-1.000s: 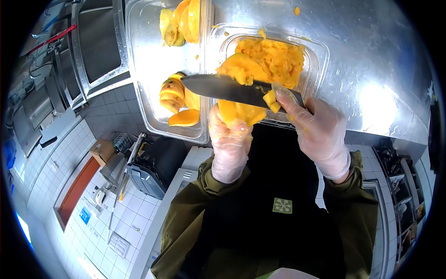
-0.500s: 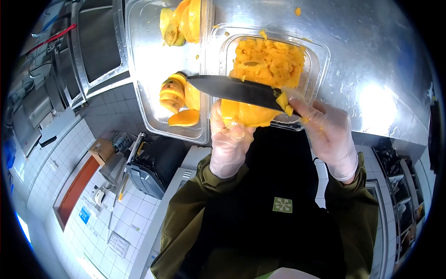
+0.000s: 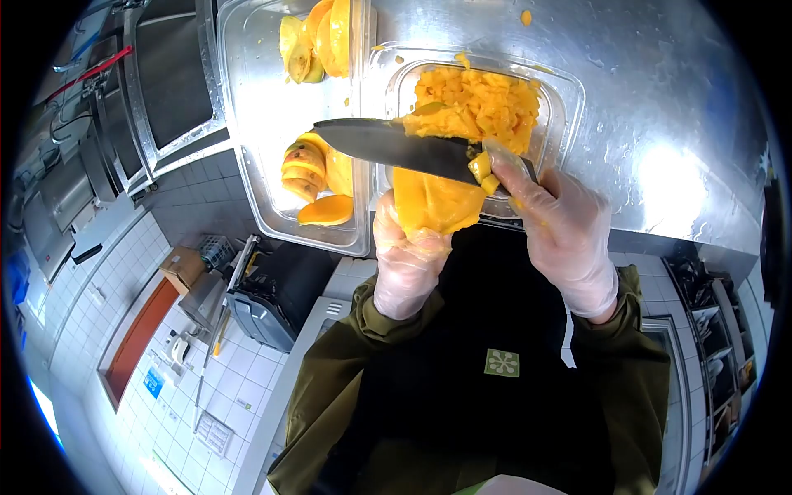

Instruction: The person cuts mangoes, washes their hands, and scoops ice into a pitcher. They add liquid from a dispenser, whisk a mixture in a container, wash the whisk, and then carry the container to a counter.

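Observation:
My left hand [image 3: 410, 261], in a clear glove, holds a large piece of yellow mango [image 3: 433, 202] near the front edge of a clear container [image 3: 569, 107]. My right hand [image 3: 561, 223], also gloved, grips a knife [image 3: 396, 147] whose dark blade points left, above the mango piece. Small yellow bits cling to the blade close to my fingers. Chopped mango [image 3: 487, 99] fills much of the container behind the blade. The knife's handle is mostly hidden by my right hand.
A larger clear tub [image 3: 256, 177] on the left holds mango pieces [image 3: 327, 210] in two groups. Both containers rest on a metal counter [image 3: 652, 99]. Beyond its edge stand a dark bin [image 3: 268, 301] and a cardboard box [image 3: 181, 267] on the floor side.
The knife and my right hand have shifted slightly left and up. More of the held mango's face shows below the blade, and my left hand has moved little.

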Demonstrator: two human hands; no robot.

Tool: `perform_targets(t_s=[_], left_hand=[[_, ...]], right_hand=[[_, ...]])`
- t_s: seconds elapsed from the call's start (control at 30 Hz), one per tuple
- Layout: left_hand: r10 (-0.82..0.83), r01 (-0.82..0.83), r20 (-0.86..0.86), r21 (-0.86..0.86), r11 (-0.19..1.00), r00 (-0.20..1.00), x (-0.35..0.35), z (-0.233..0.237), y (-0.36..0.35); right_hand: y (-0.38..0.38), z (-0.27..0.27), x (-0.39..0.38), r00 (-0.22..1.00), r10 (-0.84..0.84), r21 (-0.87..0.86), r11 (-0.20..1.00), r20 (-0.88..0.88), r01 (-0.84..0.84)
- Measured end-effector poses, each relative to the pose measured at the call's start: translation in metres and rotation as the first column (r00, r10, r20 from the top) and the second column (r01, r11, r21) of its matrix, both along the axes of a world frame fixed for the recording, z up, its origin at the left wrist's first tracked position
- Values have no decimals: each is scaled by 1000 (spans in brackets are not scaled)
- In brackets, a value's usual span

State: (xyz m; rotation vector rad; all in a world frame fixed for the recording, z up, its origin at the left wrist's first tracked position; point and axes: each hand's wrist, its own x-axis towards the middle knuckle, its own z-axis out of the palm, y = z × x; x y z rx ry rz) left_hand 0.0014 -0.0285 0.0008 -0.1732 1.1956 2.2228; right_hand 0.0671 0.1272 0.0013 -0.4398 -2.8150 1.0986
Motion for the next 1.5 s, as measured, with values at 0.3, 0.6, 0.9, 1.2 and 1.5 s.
perform_targets(t_s=[0.3,0.6,0.9,1.2,1.5], left_hand=[[-6,13,56,-123,992,998,7,-4,-7],[-13,19,40,-146,989,999,6,-5,-5],[-23,32,-40,239,971,999,2,-24,-15],[-7,8,-17,73,997,1000,-11,-2,5],[1,0,-4,88,996,1000,6,-10,-6]], right_hand=[[-8,3,-7,1000,-6,77,997,-19,8],[-9,3,-16,997,-67,91,994,30,64],[4,7,-2,988,-153,-235,962,-31,142],[6,12,15,998,24,-282,959,58,-7],[0,5,11,989,-78,0,997,128,79]])
